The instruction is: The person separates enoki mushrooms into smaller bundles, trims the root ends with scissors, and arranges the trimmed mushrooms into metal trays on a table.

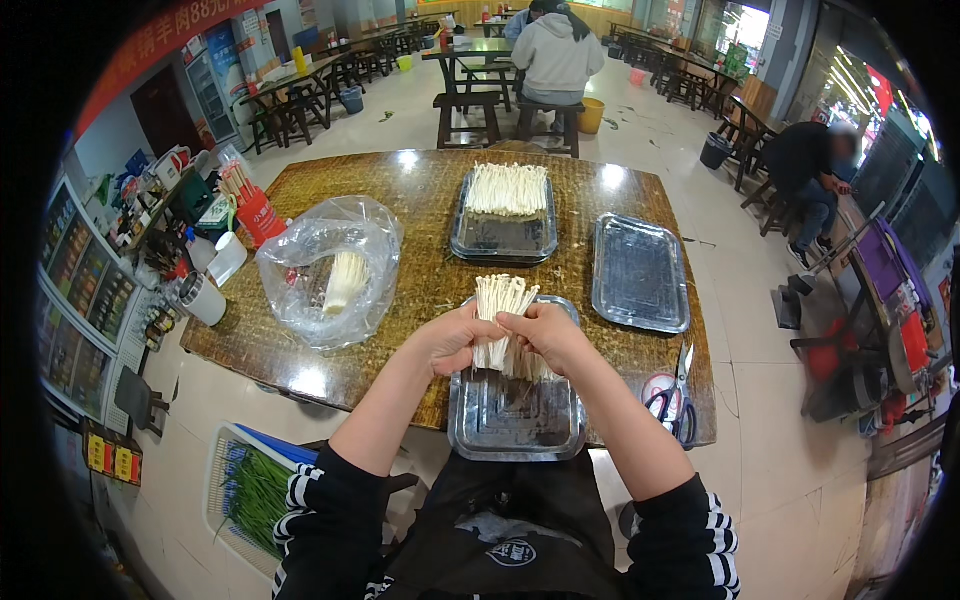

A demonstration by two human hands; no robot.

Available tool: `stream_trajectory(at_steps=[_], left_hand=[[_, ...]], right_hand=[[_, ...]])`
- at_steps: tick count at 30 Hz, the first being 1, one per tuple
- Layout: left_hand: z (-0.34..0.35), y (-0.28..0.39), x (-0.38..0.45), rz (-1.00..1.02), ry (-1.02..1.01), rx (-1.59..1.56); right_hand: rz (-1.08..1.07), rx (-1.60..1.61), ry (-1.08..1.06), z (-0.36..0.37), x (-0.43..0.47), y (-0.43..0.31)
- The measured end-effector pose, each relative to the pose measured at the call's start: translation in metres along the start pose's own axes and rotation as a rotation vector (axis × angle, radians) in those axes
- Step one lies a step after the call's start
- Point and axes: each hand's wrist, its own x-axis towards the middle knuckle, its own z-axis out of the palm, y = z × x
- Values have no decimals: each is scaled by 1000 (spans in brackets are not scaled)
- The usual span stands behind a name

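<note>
My left hand [454, 341] and my right hand [546, 334] both grip a bunch of enoki mushrooms [499, 296], caps pointing away from me. The bunch is above the near metal tray [517, 431], where more mushrooms lie partly hidden by my hands. Behind it, a second metal tray [504, 244] bears a neat row of enoki mushrooms [507, 189] along its far part. To the right lies a bare metal tray [641, 274]. An open clear plastic bag [375, 300] on the left has an enoki clump [346, 281] in it.
Scissors [681, 397] lie on a round lid at the wooden table's [420, 180] right edge. A red holder of chopsticks [259, 216] and a white cup [202, 298] stand left. A basket of green vegetables [255, 487] is below left. Other people sit farther off.
</note>
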Motion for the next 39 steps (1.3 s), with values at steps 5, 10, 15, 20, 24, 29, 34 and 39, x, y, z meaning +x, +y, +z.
stream_trajectory(at_steps=[5,10,15,20,24,29,34,39], left_hand=[[-13,-4,5,-38,-4,-37],[-7,-7,5,16,-43,-2],[-6,0,0,1,35,12],[-15,-1,-1,52,175,38],[-22,2,-3,96,149,159],[-13,6,-8,79,132,230],[5,5,-7,31,65,245],[1,0,-2,-5,110,196]], right_hand=[[-7,142,-62,-7,1,6],[31,188,-81,-7,4,8],[41,194,-108,-14,0,6],[68,169,-96,-19,-1,7],[63,137,-88,-28,5,10],[60,-74,-33,-23,4,1],[38,-15,-45,-7,0,-7],[22,95,-149,-9,1,-3]])
